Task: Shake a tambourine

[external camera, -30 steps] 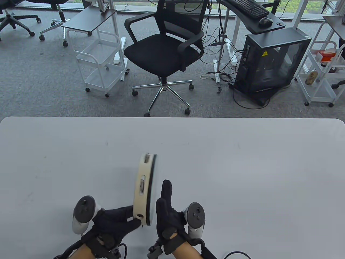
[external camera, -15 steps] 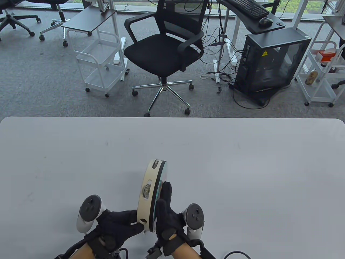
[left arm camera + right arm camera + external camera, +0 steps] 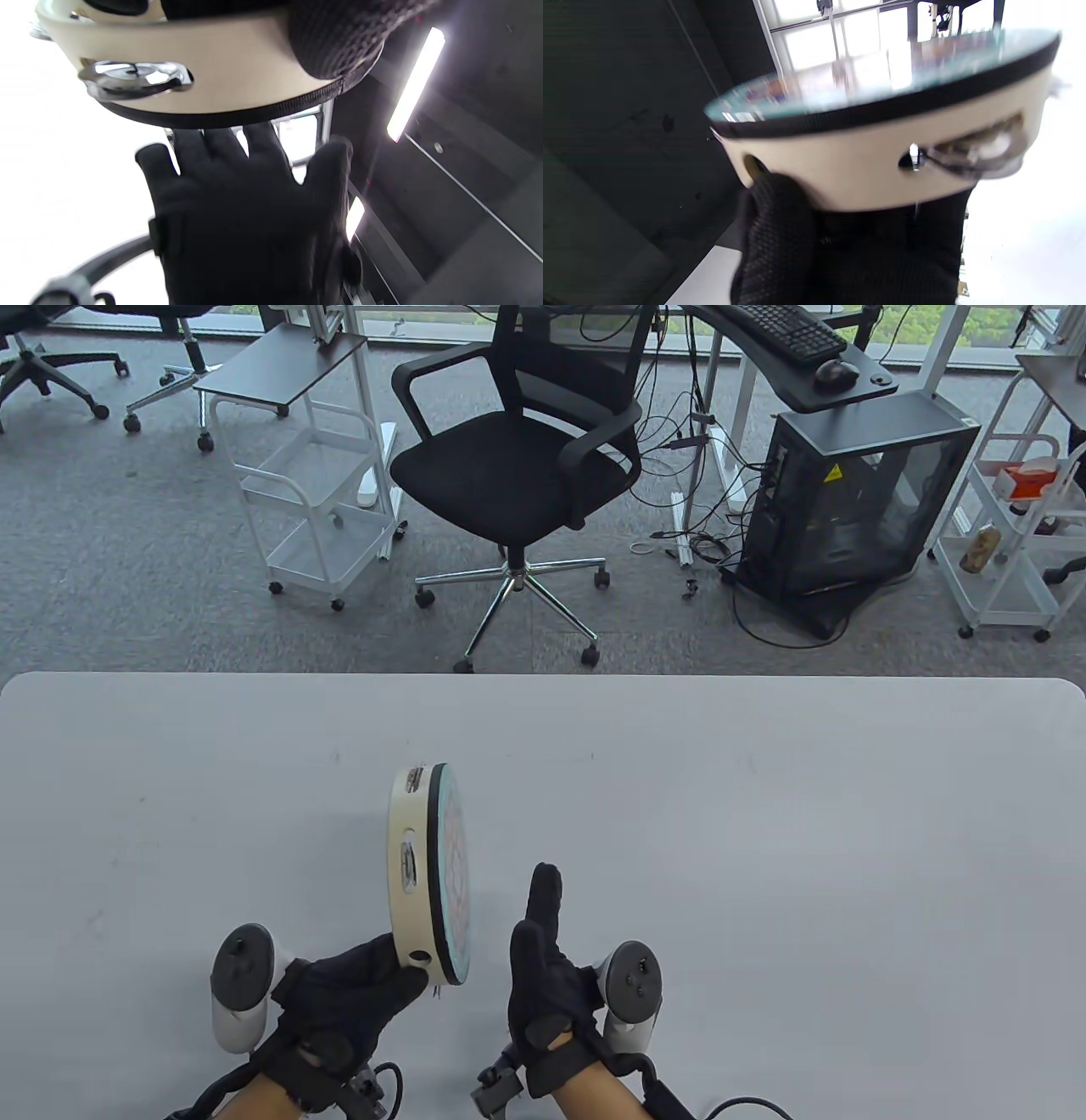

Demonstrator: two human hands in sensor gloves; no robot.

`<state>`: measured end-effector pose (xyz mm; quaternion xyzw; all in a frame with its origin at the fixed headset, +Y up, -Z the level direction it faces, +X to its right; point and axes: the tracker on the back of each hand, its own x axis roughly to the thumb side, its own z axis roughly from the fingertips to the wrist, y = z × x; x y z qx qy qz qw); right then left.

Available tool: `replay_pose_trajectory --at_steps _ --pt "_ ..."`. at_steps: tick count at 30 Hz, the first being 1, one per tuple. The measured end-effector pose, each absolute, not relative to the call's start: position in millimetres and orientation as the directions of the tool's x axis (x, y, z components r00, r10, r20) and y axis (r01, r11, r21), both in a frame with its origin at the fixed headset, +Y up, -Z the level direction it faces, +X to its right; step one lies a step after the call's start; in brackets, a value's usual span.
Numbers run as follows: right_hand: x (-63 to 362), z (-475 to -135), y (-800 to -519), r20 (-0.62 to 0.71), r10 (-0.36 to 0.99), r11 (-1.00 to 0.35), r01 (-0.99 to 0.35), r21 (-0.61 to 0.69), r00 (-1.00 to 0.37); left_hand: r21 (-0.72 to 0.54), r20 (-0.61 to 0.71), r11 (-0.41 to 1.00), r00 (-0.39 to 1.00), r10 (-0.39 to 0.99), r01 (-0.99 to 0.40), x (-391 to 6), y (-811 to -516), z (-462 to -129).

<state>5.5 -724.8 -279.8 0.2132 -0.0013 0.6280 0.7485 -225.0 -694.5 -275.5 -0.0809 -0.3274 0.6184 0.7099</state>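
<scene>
A cream-rimmed tambourine point(image 3: 428, 874) with a black band and a patterned head stands on edge above the table. My left hand point(image 3: 356, 997) grips its near rim, thumb on the cream frame. The left wrist view shows the rim point(image 3: 203, 80) with a metal jingle and my thumb over it. My right hand point(image 3: 543, 976) is open and flat, fingers straight, a gap to the right of the head, touching nothing. It shows palm-on in the left wrist view point(image 3: 250, 220). The right wrist view shows the tambourine point(image 3: 882, 144) and my left hand point(image 3: 848, 250) under it.
The white table point(image 3: 764, 831) reaches its far edge at mid-frame. Beyond it stand a black office chair point(image 3: 517, 466), a white cart point(image 3: 314, 500) and a computer tower point(image 3: 857, 500) on the carpet.
My left hand swung the tambourine right against my right palm, then back left and away from it. My right hand shifted slightly right and stays open.
</scene>
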Motion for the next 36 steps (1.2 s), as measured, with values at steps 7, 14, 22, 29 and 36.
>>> replay_pose_trajectory --at_steps 7,14,22,29,36 --pt "-9.0 -269.9 -725.7 0.243 0.945 0.115 -0.918 0.379 0.219 -0.631 0.43 0.326 0.033 0.902 -0.704 -208.6 -689.0 -270.5" --pt "-4.4 -278.3 -721.3 0.235 0.944 0.114 -0.899 0.422 0.23 -0.606 0.411 0.344 0.088 0.907 -0.718 -218.2 -680.7 -274.7" --pt "35.6 -293.5 -707.5 0.34 0.915 -0.315 -0.911 0.267 -0.217 -0.231 0.185 0.666 0.64 0.746 -0.709 -276.5 -680.0 -328.0" --pt "63.2 -306.1 -709.2 0.276 0.862 -0.471 -0.873 0.124 -0.426 -0.073 -0.127 0.996 0.991 0.049 -0.058 -328.6 -737.8 -383.3" --pt "75.6 -311.0 -708.0 0.278 0.852 -0.485 -0.869 0.098 -0.444 -0.076 -0.199 0.996 0.978 -0.068 0.053 -352.3 -755.4 -393.8"
